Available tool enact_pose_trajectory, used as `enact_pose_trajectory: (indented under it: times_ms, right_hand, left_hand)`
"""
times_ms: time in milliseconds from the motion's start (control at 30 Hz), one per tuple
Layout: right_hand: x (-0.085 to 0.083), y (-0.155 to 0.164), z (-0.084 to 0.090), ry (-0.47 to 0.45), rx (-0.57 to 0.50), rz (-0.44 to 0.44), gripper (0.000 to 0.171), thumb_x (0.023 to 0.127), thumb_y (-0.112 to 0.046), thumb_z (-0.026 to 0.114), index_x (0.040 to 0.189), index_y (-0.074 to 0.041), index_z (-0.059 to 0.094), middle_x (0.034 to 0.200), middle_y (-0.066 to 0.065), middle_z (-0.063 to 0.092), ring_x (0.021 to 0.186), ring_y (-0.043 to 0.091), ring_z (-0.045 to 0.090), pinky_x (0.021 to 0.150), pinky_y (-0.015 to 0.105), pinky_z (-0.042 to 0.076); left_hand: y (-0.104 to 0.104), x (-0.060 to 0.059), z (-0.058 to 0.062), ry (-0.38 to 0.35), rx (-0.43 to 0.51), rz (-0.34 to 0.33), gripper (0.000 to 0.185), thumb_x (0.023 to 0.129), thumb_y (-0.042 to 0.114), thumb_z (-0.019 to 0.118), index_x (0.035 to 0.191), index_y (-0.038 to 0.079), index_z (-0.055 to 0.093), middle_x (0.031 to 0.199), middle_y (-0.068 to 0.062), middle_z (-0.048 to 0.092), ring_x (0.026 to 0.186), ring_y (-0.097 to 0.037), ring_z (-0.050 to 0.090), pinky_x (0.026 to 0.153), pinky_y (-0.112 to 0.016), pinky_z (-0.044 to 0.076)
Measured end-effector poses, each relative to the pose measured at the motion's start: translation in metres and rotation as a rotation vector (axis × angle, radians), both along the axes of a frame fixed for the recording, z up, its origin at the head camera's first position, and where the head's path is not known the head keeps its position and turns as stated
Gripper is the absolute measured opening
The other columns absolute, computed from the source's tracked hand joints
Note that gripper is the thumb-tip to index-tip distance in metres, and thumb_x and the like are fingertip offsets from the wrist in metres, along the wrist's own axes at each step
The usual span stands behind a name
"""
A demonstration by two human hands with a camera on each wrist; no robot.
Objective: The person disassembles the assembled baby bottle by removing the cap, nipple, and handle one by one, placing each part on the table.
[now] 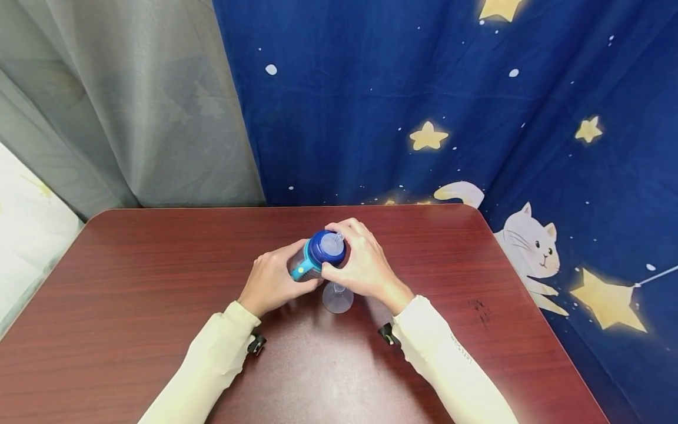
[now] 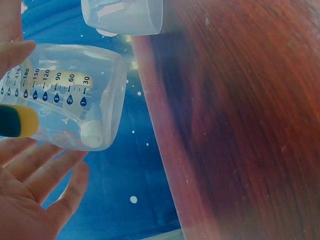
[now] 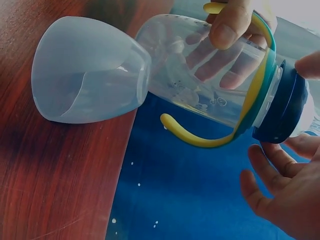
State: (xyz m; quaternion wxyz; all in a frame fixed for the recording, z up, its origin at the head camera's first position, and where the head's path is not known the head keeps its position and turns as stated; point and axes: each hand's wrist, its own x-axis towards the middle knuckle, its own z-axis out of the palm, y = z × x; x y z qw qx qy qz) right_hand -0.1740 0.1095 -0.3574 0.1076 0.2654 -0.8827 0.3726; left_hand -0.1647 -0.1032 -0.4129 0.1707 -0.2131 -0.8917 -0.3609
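Note:
A clear baby bottle [image 3: 232, 107] is held tilted between both hands, above the table. My left hand [image 1: 272, 280] grips its see-through body, which has printed volume marks [image 2: 57, 90] and a straw inside ending in a white weight [image 2: 92, 134]. With thumb and fingers, my right hand [image 1: 366, 259] pinches the dark blue collar [image 3: 282, 102] around the teat [image 1: 332, 243]. A yellow and teal handle [image 3: 200, 140] curves out from below the collar. Near the bottle, a frosted clear cap [image 3: 85, 75] stands on the table.
The reddish-brown wooden table [image 1: 159, 294] spreads on both sides of the arms. Behind it hang a grey curtain [image 1: 148, 106] and a blue curtain [image 1: 339, 106] with stars. Small dark marks [image 1: 479, 307] show on the tabletop at the right.

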Motion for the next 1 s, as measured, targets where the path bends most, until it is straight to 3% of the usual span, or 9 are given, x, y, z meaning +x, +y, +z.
enact_pose_trajectory:
  times_ms: [100,233,333,467,600,767,1000]
  right_hand:
    - [0.001,-0.001,-0.001,0.002,0.038,-0.034,0.069,0.073,-0.041,0.077,0.135,-0.017,0.059,0.121,0.000,0.057,0.110,0.017,0.053,0.090,0.043,0.044]
    - [0.004,-0.004,-0.003,0.012,0.109,-0.163,0.082,0.072,-0.065,0.073,0.137,-0.018,0.057,0.120,0.001,0.058,0.108,0.019,0.053,0.089,0.043,0.042]
    - [0.006,-0.007,-0.003,0.017,0.130,-0.250,0.081,0.069,-0.077,0.069,0.126,-0.019,0.064,0.107,-0.005,0.060,0.099,0.015,0.054,0.084,0.040,0.043]
    - [0.007,-0.011,-0.003,0.035,0.110,-0.297,0.071,0.067,-0.078,0.070,0.109,-0.021,0.070,0.092,-0.011,0.059,0.088,0.011,0.054,0.077,0.037,0.046]
    - [0.007,-0.012,-0.003,0.046,0.098,-0.297,0.065,0.067,-0.074,0.073,0.106,-0.021,0.071,0.090,-0.012,0.058,0.085,0.011,0.054,0.073,0.036,0.048]
    - [0.007,-0.011,-0.004,0.025,0.086,-0.242,0.061,0.072,-0.066,0.073,0.112,-0.020,0.070,0.095,-0.009,0.058,0.089,0.016,0.060,0.070,0.036,0.051]
    - [0.007,-0.009,-0.001,0.030,0.087,-0.198,0.061,0.074,-0.059,0.074,0.120,-0.019,0.068,0.100,-0.007,0.056,0.085,0.012,0.061,0.068,0.035,0.052]
  left_hand:
    - [-0.001,0.000,-0.001,0.005,-0.002,0.000,0.071,0.068,0.044,0.088,0.130,0.020,0.064,0.102,0.002,0.072,0.079,-0.013,0.063,0.066,-0.037,0.051]
    - [-0.001,-0.001,-0.002,0.013,-0.009,0.002,0.071,0.068,0.047,0.088,0.130,0.021,0.064,0.102,0.003,0.072,0.079,-0.012,0.064,0.065,-0.036,0.051]
    - [-0.001,-0.002,-0.003,0.017,-0.015,0.006,0.072,0.068,0.049,0.088,0.130,0.021,0.064,0.102,0.003,0.072,0.078,-0.012,0.064,0.065,-0.036,0.052]
    - [-0.002,-0.003,-0.002,0.020,-0.020,0.013,0.072,0.068,0.049,0.088,0.130,0.021,0.064,0.101,0.003,0.072,0.078,-0.012,0.064,0.064,-0.036,0.052]
    - [-0.002,-0.003,-0.002,0.014,-0.022,0.017,0.071,0.068,0.048,0.087,0.130,0.022,0.064,0.102,0.003,0.072,0.078,-0.012,0.064,0.065,-0.036,0.052]
    - [-0.002,-0.002,-0.003,0.011,-0.019,0.018,0.070,0.068,0.047,0.087,0.129,0.022,0.064,0.104,0.003,0.072,0.080,-0.013,0.064,0.066,-0.037,0.053]
    - [-0.002,-0.001,-0.002,0.012,-0.009,0.010,0.069,0.068,0.046,0.086,0.129,0.022,0.064,0.102,0.004,0.072,0.079,-0.011,0.063,0.065,-0.037,0.052]
